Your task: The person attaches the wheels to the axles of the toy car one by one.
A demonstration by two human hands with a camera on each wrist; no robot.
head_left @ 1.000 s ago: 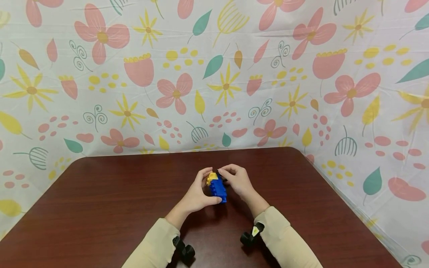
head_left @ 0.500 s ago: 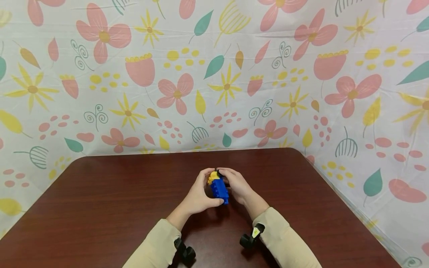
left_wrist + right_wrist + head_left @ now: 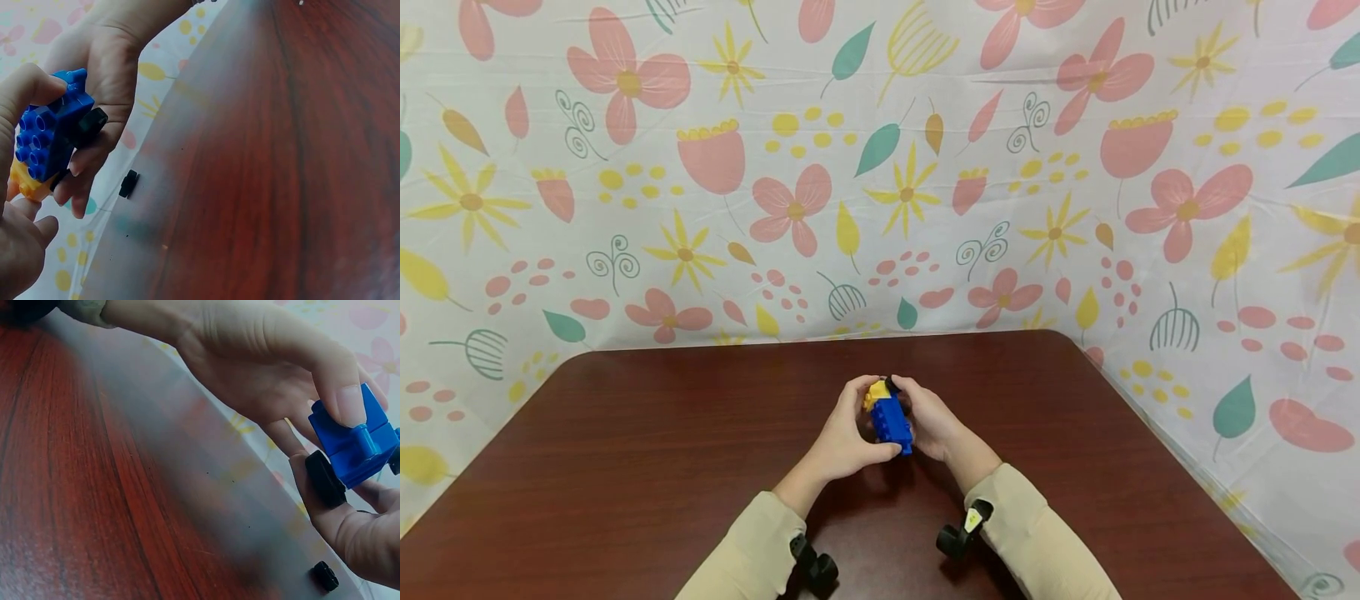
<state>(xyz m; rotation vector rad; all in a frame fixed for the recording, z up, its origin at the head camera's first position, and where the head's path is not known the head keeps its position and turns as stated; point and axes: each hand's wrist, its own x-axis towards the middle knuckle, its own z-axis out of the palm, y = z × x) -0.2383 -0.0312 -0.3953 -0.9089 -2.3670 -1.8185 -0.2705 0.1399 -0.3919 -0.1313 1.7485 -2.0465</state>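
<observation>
Low in the middle, left hand (image 3: 837, 444) grips the toy car (image 3: 891, 419), right hand (image 3: 937, 423) its wheel (image 3: 324, 478): probably fitting it; next, push straight.

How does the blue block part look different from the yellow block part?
The blue block part is bigger; the yellow block part is smaller. In the head view, the blue one is at the near end, the yellow one at the far end. Both belong to the same toy.
</observation>
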